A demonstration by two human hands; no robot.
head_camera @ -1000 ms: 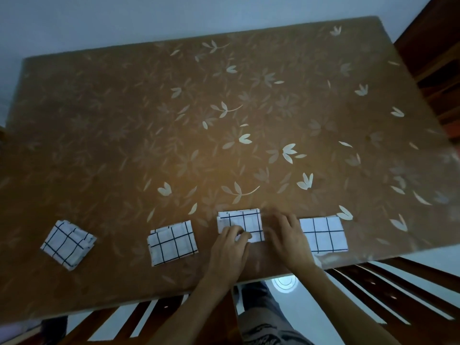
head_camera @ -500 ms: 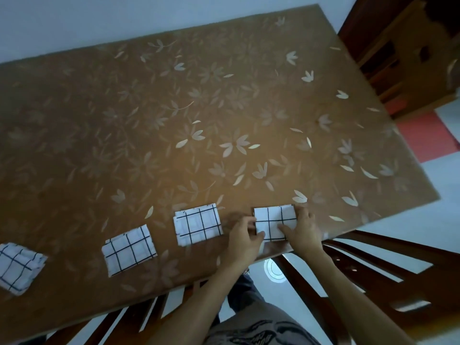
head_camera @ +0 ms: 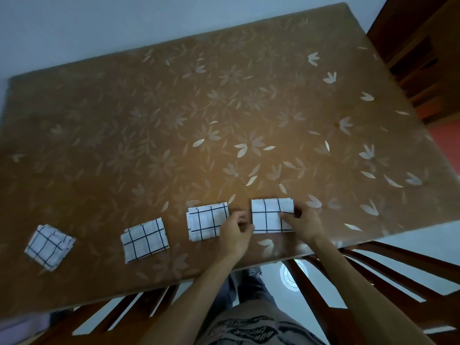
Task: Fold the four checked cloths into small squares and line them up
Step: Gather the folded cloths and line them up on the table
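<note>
Four folded white cloths with black checks lie in a row near the table's front edge: the far-left cloth (head_camera: 49, 247) turned askew, the second cloth (head_camera: 144, 240), the third cloth (head_camera: 207, 221) and the rightmost cloth (head_camera: 268, 215). My left hand (head_camera: 235, 236) has its fingers curled at the rightmost cloth's left edge and also covers the third cloth's right edge. My right hand (head_camera: 305, 224) holds the rightmost cloth's right side, thumb lying on top and fingers curled at the edge.
The brown table (head_camera: 224, 120) has a glossy flower-patterned top. Wooden chair backs (head_camera: 373, 277) stand below its front edge, under my forearms. Dark wooden furniture (head_camera: 418, 58) stands at the far right, a pale wall behind.
My hands left the third cloth and moved right onto the rightmost cloth, where they stay. The view has shifted, so the row appears further left than before.
</note>
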